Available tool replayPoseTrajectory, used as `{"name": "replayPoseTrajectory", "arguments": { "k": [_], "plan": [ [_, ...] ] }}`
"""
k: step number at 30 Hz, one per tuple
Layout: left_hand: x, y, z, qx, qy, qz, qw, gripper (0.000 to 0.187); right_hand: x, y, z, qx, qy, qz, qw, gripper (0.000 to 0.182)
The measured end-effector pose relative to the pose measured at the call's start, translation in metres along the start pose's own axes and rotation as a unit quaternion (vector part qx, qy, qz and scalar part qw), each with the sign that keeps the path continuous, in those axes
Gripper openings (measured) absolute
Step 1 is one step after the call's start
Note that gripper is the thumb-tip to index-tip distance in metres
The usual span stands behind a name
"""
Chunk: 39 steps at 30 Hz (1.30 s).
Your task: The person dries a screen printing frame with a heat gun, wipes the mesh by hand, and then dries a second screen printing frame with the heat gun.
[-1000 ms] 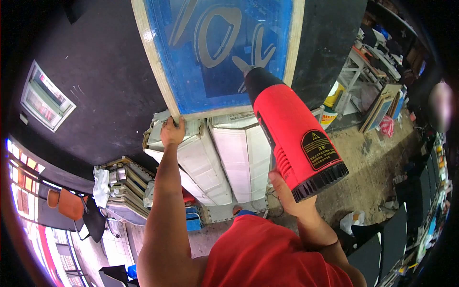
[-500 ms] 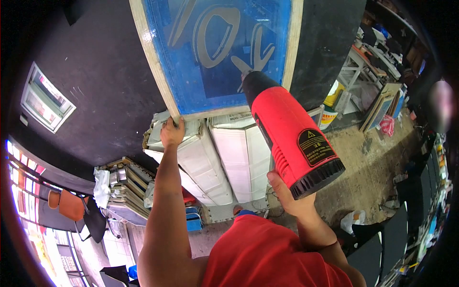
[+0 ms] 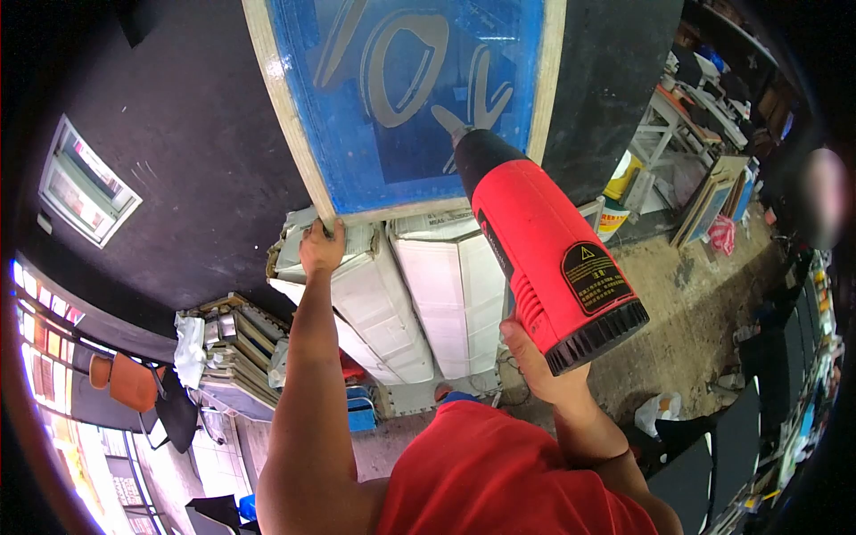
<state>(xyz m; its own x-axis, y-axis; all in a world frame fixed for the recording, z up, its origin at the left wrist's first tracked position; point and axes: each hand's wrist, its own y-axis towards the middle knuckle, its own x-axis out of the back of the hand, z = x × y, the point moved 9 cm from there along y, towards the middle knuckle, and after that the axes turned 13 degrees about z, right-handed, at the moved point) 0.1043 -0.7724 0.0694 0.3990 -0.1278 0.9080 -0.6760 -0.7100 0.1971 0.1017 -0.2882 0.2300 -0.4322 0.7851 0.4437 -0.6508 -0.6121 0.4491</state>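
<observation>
A red heat gun [image 3: 557,241] with a black nozzle is held in my right hand [image 3: 544,361], its fingers mostly hidden behind the tool. The nozzle points up and left at a blue screen [image 3: 401,160] with pale letter shapes, set in a wooden frame [image 3: 287,116]. My left hand [image 3: 322,247] grips the frame's lower left corner. The frame stands upright on top of white cardboard boxes [image 3: 450,299], against a dark wall.
Stacked frames [image 3: 245,357] stand at the lower left beside an orange chair [image 3: 122,382]. A blue crate [image 3: 361,410] sits on the floor. To the right are paint buckets [image 3: 612,217], leaning frames [image 3: 713,201] and a cluttered workbench [image 3: 664,120].
The heat gun has shifted slightly to the right and down in my right hand. My left hand and the frame look unmoved.
</observation>
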Motion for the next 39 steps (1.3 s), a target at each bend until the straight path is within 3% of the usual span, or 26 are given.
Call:
{"name": "replayPoseTrajectory", "arguments": {
  "k": [8,11,13,17,22,28,32,35,39],
  "plan": [
    [0.0,0.0,-0.001,-0.003,0.004,-0.002,1.0,0.05,0.001,-0.002,-0.005,-0.009,0.011,-0.005,1.0,0.013],
    [-0.002,0.001,0.001,0.005,0.006,-0.002,1.0,0.05,0.002,-0.003,0.003,0.045,-0.037,-0.018,0.998,0.014],
    [0.002,-0.002,0.0,0.004,-0.004,-0.016,1.0,0.051,-0.002,-0.01,-0.021,-0.015,0.071,-0.033,0.997,0.017],
    [0.001,-0.002,0.0,0.007,0.002,-0.005,1.0,0.052,-0.004,-0.012,-0.019,-0.009,0.059,-0.042,0.997,0.02],
    [-0.001,0.001,0.002,0.006,0.004,0.007,1.0,0.052,-0.016,-0.013,-0.023,-0.051,0.19,-0.032,0.98,0.023],
    [-0.001,0.001,0.003,-0.006,0.007,-0.027,1.0,0.05,-0.02,-0.008,-0.015,-0.056,0.212,0.012,0.976,0.023],
    [0.001,-0.001,0.002,0.014,-0.005,-0.001,1.0,0.052,-0.023,-0.008,-0.017,-0.042,0.197,0.031,0.979,0.023],
    [0.003,-0.003,-0.002,0.003,-0.001,0.012,1.0,0.052,-0.028,-0.01,-0.02,-0.067,0.242,0.047,0.967,0.029],
    [0.001,-0.001,-0.001,0.005,0.004,0.006,1.0,0.052,-0.027,-0.011,-0.015,-0.027,0.198,0.06,0.978,0.043]
  ]
}}
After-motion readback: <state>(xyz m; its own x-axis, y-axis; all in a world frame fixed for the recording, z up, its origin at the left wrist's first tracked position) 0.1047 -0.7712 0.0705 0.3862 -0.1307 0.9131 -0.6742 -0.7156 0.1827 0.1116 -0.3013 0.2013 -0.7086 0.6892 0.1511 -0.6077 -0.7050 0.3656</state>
